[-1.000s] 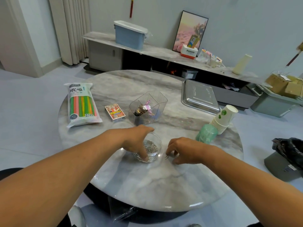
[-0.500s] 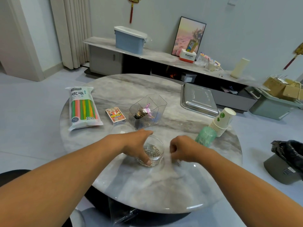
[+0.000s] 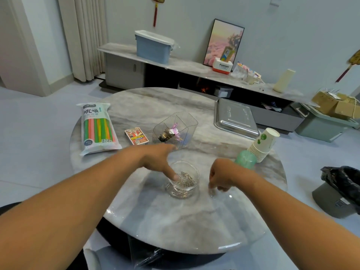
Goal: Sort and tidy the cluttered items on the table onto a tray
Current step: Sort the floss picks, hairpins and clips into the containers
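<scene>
White-and-red box (image 3: 222, 66) marked "Panasonic" on the far shelf (image 3: 187, 68).

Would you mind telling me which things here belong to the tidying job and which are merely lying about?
Job: metal tray; glass dish of paper clips, held by the left hand; right hand picking at the table; clear organiser; straw pack; card box; paper cups; green cup.

Lying about: blue bin; framed picture; cardboard boxes.

Both forearms are bare to the frame edge, with no sleeves, watch or rings visible.
</scene>
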`<state>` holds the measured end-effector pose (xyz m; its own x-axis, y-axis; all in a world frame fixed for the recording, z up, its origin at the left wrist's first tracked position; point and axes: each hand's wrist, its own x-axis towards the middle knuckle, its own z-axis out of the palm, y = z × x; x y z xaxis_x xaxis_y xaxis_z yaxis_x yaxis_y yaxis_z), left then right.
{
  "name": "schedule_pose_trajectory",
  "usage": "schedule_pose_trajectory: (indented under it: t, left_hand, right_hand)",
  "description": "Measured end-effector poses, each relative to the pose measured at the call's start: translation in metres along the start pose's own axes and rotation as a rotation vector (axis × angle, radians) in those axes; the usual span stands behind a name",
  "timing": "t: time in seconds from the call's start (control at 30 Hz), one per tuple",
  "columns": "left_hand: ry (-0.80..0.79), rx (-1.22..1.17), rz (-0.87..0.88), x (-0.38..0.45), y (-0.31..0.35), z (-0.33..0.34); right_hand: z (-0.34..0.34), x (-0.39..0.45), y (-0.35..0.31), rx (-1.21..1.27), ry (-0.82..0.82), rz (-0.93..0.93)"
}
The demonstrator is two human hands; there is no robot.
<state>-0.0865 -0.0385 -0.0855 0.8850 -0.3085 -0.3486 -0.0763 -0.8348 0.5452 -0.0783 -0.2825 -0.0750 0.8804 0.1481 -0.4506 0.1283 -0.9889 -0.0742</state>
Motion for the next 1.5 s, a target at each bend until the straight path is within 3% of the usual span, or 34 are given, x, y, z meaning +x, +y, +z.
schedule_pose_trajectory:
  t: [0.07,0.17,0.3,0.4,0.57,0.63,0.73,1.0,1.13,1.2,1.27,1.33,1.4,1.5]
  left_hand:
    - [0.057,0.052,-0.085,-0.002,-0.011,-0.02]
    - [0.135,0.153,-0.202,-0.003,-0.027,-0.027]
    - [0.152,0.191,-0.218,0.002,-0.041,-0.008]
    - [0.172,0.237,-0.205,0.004,-0.046,0.002]
    - [0.169,0.304,-0.24,0.004,-0.054,0.013]
    - [0.16,0.285,-0.247,0.004,-0.053,0.015]
    - [0.138,0.302,-0.25,0.002,-0.049,0.014]
    - [0.09,0.354,-0.161,-0.005,-0.029,0.014]
    - [0.171,0.095,-0.169,-0.013,-0.002,-0.013]
    - [0.2,-0.311,-0.164,-0.019,0.012,-0.027]
    - [0.075,-0.859,-0.123,-0.029,0.025,-0.034]
    - [-0.052,-1.164,-0.069,-0.034,0.032,-0.033]
    - [-0.133,-1.274,-0.023,-0.037,0.037,-0.027]
    - [-0.119,-1.242,-0.073,-0.033,0.038,-0.019]
  right_hand:
    - [0.016,-0.003,0.002,-0.105,-0.071,-0.006]
    - [0.024,0.0,-0.003,-0.216,-0.035,-0.022]
    - [0.027,0.004,-0.004,-0.251,-0.032,-0.035]
    - [0.028,0.0,0.001,-0.126,-0.007,-0.033]
    - [0.001,0.0,-0.003,0.451,0.334,-0.082]
    - [-0.009,-0.001,-0.014,0.595,0.306,-0.174]
    - [-0.01,0.001,-0.029,0.49,0.218,-0.249]
    - [0.007,0.005,-0.028,0.632,0.373,-0.254]
    - [0.007,-0.002,-0.034,0.78,0.37,-0.347]
    - [0.006,-0.005,-0.041,0.82,0.314,-0.411]
    - [0.006,-0.008,-0.049,0.869,0.264,-0.485]
    - [0.003,-0.008,-0.055,0.859,0.274,-0.521]
    - [0.0,-0.007,-0.057,0.79,0.32,-0.498]
    - [-0.002,-0.006,-0.05,0.694,0.349,-0.434]
